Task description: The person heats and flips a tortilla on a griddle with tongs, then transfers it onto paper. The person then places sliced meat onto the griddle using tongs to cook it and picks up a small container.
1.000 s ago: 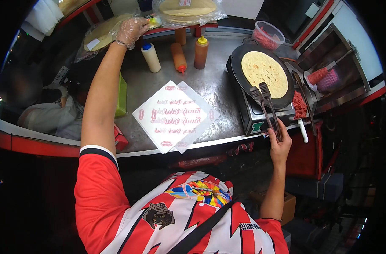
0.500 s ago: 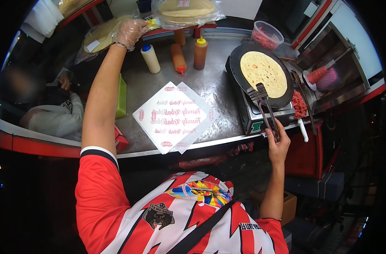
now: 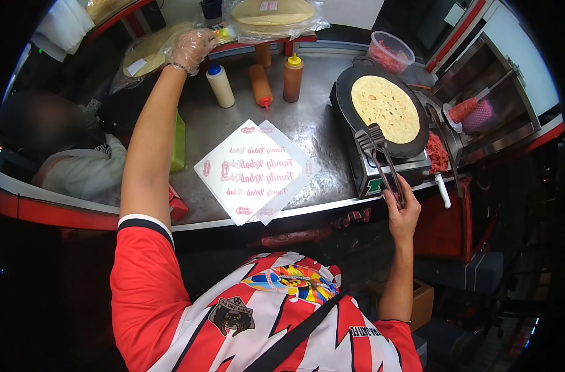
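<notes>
My left hand [image 3: 192,49], in a clear plastic glove, is at the upper shelf beside a bagged stack of flatbreads [image 3: 155,53]; its fingers are closed, and what they hold, if anything, I cannot make out. My right hand [image 3: 402,208] is bare and grips dark metal tongs [image 3: 389,165], whose tips are at the near left edge of the round black griddle [image 3: 350,113]. One browned flatbread [image 3: 385,108] lies flat on the griddle. Two overlapping printed paper sheets [image 3: 248,170] rest on the metal counter [image 3: 319,149].
Behind the papers are a blue-capped white bottle [image 3: 220,87], an orange bottle [image 3: 261,85] and a yellow-capped bottle [image 3: 293,79]. Red shredded food fills part of a clear tub [image 3: 391,53]. A white-handled knife [image 3: 442,189] lies at right. A person [image 3: 78,161] is beyond the counter, left.
The tongs in my right hand have shifted left, off the flatbread's near edge. My left hand has stayed almost still. The person at the left has moved.
</notes>
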A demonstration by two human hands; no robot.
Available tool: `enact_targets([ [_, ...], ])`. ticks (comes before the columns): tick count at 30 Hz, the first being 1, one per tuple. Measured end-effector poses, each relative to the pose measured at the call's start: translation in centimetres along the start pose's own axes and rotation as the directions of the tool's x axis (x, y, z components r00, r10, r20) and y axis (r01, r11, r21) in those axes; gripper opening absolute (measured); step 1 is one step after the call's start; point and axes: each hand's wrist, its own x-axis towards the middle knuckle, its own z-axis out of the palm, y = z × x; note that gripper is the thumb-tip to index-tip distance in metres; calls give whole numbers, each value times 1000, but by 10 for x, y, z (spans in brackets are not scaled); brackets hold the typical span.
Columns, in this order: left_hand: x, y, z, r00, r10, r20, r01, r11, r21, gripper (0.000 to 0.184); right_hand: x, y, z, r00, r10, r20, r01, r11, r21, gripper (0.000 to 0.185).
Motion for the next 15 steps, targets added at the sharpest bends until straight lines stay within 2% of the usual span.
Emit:
enact_targets([
  [2, 1, -2, 1, 1000, -5, 5, 5, 1000, 2, 31, 0, -3, -1, 999, 33, 31, -33, 999, -22, 47],
  [5, -1, -5, 4, 994, 68, -86, -68, 998, 4, 30, 1, -6, -1, 998, 47, 44, -45, 998, -36, 47],
  [8, -1, 2, -4, 999, 45, -22, -45, 999, -6, 30, 2, -10, -2, 997, 57, 48, -55, 998, -25, 47],
  [12, 1, -3, 6, 1000, 11, -21, -11, 999, 43, 30, 6, -8, -1, 1000, 15, 19, -16, 999, 34, 45],
  [15, 3, -5, 12, 1000, -23, 9, 22, 996, 87, 28, 11, -2, -8, 1000, -22, -22, 21, 1000, -21, 45],
])
